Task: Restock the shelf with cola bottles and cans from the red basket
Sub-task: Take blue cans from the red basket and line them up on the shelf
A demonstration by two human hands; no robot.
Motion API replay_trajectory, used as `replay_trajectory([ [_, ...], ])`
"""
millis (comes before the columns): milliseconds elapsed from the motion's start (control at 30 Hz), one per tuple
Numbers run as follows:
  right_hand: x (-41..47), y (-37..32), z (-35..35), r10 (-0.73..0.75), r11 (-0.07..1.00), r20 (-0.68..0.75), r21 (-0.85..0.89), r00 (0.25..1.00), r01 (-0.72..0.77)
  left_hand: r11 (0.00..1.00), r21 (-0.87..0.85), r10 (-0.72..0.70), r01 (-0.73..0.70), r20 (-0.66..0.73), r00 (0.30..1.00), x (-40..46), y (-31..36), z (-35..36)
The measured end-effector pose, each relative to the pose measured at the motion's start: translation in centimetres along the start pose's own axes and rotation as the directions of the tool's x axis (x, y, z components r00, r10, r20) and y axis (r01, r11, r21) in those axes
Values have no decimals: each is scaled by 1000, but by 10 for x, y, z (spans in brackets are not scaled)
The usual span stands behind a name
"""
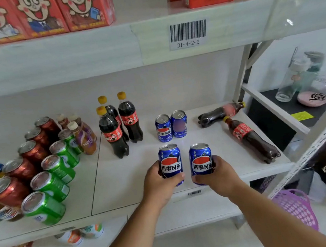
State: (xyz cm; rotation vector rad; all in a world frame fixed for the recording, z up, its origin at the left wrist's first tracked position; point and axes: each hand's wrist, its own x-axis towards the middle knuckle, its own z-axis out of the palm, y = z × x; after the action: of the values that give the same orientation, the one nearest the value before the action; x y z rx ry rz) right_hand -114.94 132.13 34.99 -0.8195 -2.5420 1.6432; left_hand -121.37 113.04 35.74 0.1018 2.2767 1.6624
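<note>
My left hand (pixel 157 182) grips an upright blue cola can (pixel 170 159) over the front of the white shelf (pixel 124 181). My right hand (pixel 220 174) grips a second blue cola can (pixel 200 159) just beside it. Behind them two more blue cans (pixel 171 126) stand side by side. Three cola bottles (pixel 119 124) with yellow caps stand upright further left. Two cola bottles lie on their sides at the right: one (pixel 221 113) at the back, one (pixel 251 139) nearer the front edge. The red basket is not in view.
Rows of red cans (pixel 19 161) and green cans (pixel 55 169) fill the shelf's left part, with coffee bottles (pixel 83 133) behind. Red cartons (pixel 42 15) stand on the shelf above. A purple basket (pixel 297 207) sits low at the right, by a metal shelf post (pixel 312 146).
</note>
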Motion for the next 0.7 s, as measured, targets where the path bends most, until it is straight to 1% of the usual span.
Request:
replay_trajectory([
  [200,34,-2,-4,-21,999,11,-24,1000,22,999,32,10,-9,-22,1000,28,-11,10],
  [367,60,-1,-6,-37,998,36,-40,999,39,998,55,25,-21,-71,997,49,-14,22],
  [600,90,-1,-2,-40,997,75,-58,996,44,986,156,79,-56,-145,986,72,-22,36],
  [700,98,0,1,-60,996,85,-60,995,65,986,158,83,-56,-172,982,83,-33,39],
])
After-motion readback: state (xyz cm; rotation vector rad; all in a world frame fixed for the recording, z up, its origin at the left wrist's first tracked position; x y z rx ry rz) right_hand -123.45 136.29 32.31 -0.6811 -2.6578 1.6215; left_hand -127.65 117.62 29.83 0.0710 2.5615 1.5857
